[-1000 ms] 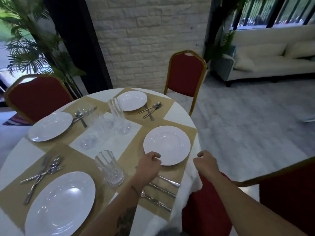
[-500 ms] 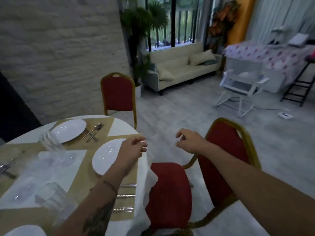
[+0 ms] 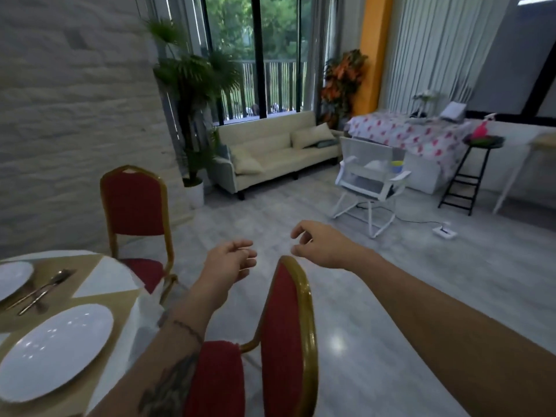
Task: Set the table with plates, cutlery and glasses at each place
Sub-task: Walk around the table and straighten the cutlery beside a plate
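Only the right edge of the round table (image 3: 108, 279) shows at the lower left. On its tan mats lie a white plate (image 3: 57, 350) near me and part of a second plate (image 3: 12, 278) farther back, with cutlery (image 3: 39, 291) beside it. My left hand (image 3: 228, 266) hovers off the table over the floor, fingers loosely curled, holding nothing. My right hand (image 3: 319, 245) hangs in the air above the top of a red chair (image 3: 288, 326), fingers loosely bent and empty. No glasses are in view.
A second red chair (image 3: 135, 206) stands at the table's far side by the stone wall. Across the grey floor are a cream sofa (image 3: 276, 152), a white rocking cradle (image 3: 370, 179), a bed (image 3: 415, 136), a black stool (image 3: 475, 173) and potted plants (image 3: 192, 85).
My view has swung right, away from the table toward the room. My left hand has come off the near plate's rim, and both hands have moved out over the chair and floor.
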A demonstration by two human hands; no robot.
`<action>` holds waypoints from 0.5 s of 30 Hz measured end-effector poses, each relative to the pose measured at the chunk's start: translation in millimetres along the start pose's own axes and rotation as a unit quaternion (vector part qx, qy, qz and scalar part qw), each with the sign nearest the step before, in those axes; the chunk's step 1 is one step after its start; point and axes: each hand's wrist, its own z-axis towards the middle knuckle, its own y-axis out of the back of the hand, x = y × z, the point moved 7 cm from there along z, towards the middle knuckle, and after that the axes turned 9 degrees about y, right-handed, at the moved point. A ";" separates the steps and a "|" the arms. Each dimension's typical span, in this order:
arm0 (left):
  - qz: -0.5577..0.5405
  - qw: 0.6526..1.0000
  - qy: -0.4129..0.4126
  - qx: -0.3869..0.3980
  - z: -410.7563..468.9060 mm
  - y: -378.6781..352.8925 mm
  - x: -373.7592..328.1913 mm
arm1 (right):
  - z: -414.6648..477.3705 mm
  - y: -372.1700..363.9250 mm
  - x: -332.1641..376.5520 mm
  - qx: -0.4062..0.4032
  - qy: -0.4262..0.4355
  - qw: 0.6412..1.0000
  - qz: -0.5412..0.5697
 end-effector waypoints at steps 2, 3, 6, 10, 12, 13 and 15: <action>-0.020 1.000 0.009 0.000 14.3 -32.8 -4.8 | 3.3 22.7 -28.3 0.008 -0.006 1.000 0.006; -0.028 0.999 0.016 -0.002 21.6 -46.4 -6.9 | 6.1 32.0 -40.4 0.016 -0.010 1.000 0.005; -0.031 0.998 0.047 -0.005 44.6 -79.6 -8.4 | 24.2 54.2 -72.8 0.031 -0.004 1.000 0.000; 0.006 0.997 0.083 -0.007 89.6 -104.0 -8.6 | 63.2 71.2 -104.6 0.054 0.012 0.998 -0.008; 0.014 0.996 0.090 -0.014 121.4 -104.8 -6.1 | 89.6 73.2 -119.1 0.079 0.025 0.996 -0.021; 0.016 0.996 0.090 -0.021 139.7 -102.8 -5.3 | 106.7 73.5 -126.2 0.093 0.034 0.995 -0.031; 0.023 0.995 0.092 -0.040 170.5 -93.5 -3.7 | 137.2 72.7 -135.2 0.112 0.050 0.991 -0.049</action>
